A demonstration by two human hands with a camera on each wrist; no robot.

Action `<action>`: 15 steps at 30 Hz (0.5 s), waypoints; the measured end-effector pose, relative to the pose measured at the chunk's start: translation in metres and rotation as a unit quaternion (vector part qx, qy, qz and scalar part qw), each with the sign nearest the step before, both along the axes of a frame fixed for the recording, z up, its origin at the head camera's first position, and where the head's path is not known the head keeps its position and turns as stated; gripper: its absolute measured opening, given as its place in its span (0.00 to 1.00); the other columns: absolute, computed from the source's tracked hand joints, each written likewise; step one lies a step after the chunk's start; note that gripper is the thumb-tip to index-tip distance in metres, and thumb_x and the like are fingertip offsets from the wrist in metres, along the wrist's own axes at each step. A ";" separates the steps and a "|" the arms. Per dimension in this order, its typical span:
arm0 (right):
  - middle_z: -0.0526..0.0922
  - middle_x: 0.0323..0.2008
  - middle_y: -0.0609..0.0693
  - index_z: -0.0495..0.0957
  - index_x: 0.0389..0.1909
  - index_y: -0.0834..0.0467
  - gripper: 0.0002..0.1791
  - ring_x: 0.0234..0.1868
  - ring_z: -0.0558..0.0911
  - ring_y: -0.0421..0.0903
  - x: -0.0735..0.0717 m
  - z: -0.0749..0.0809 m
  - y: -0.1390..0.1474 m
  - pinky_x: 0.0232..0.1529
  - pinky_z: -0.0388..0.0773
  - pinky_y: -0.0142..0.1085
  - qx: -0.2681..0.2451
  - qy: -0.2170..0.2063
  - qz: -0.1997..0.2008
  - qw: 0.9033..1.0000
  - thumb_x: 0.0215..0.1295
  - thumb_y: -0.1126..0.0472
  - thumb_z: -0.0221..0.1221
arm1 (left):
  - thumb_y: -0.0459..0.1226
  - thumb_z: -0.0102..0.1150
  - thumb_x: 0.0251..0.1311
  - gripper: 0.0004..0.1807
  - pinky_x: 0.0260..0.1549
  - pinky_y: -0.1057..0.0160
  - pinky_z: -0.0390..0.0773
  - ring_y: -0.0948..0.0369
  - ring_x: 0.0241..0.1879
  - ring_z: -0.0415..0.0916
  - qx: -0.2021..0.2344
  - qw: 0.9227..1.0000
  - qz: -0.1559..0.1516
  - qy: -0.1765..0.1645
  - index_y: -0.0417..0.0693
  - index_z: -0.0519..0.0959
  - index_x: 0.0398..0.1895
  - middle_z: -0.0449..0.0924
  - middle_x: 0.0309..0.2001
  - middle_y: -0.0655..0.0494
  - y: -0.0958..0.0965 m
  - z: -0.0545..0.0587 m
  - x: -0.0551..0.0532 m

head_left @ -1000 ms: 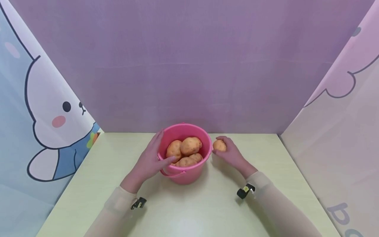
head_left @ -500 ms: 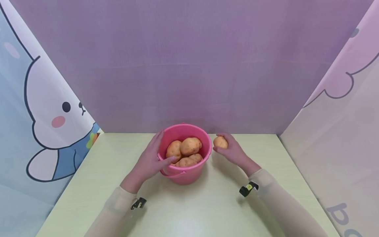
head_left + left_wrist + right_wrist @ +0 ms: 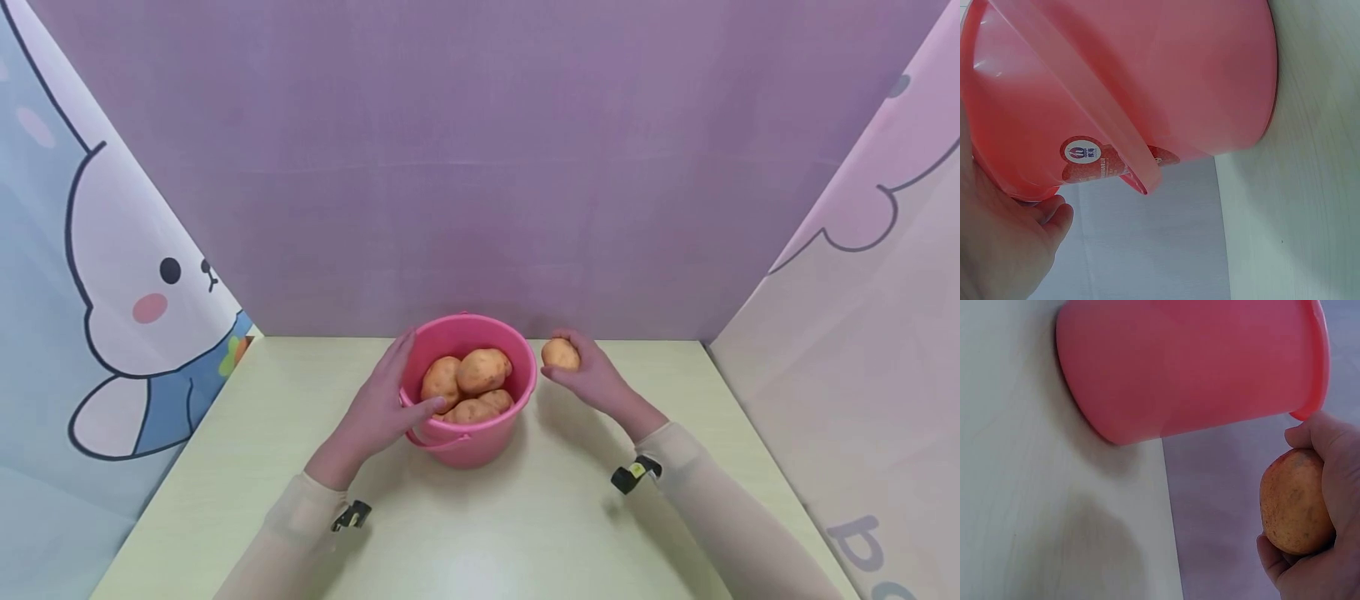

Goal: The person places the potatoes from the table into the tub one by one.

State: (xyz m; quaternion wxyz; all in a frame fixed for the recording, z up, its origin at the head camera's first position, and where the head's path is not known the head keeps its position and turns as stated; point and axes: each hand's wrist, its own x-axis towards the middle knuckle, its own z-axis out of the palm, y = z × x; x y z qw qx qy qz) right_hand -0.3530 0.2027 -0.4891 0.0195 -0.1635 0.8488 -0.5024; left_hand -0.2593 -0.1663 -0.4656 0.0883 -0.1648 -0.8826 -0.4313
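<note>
A pink plastic bucket point(image 3: 480, 442) stands upright at the back middle of the table, with several potatoes point(image 3: 483, 371) inside. My left hand point(image 3: 375, 408) holds its left rim, the thumb reaching over the front edge. The left wrist view shows fingertips point(image 3: 1060, 222) at the outer side of the rim, near the hanging handle point(image 3: 1094, 100). To the right of the bucket, my right hand point(image 3: 596, 379) grips one potato point(image 3: 560, 355) between thumb and fingers. In the right wrist view this potato point(image 3: 1294, 500) is held above the table, apart from the bucket wall.
The pale wood-look table point(image 3: 480, 533) ends at a purple backdrop point(image 3: 480, 183) close behind the bucket. Printed side sheets, one with a rabbit point(image 3: 150, 267), flank it left and right. Each wrist wears a small black camera point(image 3: 351, 515).
My right hand has drifted slightly right and back with the potato, a little farther from the bucket's rim. The left hand and the bucket have stayed in place.
</note>
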 end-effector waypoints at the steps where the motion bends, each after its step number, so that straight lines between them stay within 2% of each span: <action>1: 0.78 0.64 0.61 0.70 0.76 0.60 0.39 0.57 0.81 0.60 0.000 0.001 0.000 0.51 0.87 0.45 0.001 -0.002 0.002 1.000 0.70 0.54 0.74 | 0.52 0.82 0.62 0.63 0.65 0.33 0.80 0.47 0.83 0.60 0.000 1.000 0.000 0.000 0.64 0.50 0.93 0.53 0.88 0.60 0.000 0.000 0.000; 11: 0.79 0.63 0.58 0.71 0.76 0.58 0.37 0.57 0.81 0.59 0.001 0.011 0.002 0.51 0.88 0.46 0.009 0.005 0.006 1.000 0.70 0.54 0.74 | 0.61 0.80 0.61 0.64 0.66 0.34 0.80 0.48 0.82 0.61 0.001 1.000 -0.002 0.001 0.63 0.50 0.93 0.53 0.88 0.60 0.000 0.001 0.000; 15: 0.79 0.63 0.58 0.71 0.76 0.59 0.37 0.58 0.81 0.59 0.002 0.016 0.003 0.52 0.88 0.47 0.007 0.007 0.008 1.000 0.71 0.55 0.74 | 0.61 0.80 0.61 0.64 0.67 0.34 0.79 0.48 0.83 0.60 0.000 1.000 -0.002 0.000 0.62 0.50 0.93 0.53 0.88 0.60 0.000 0.001 0.000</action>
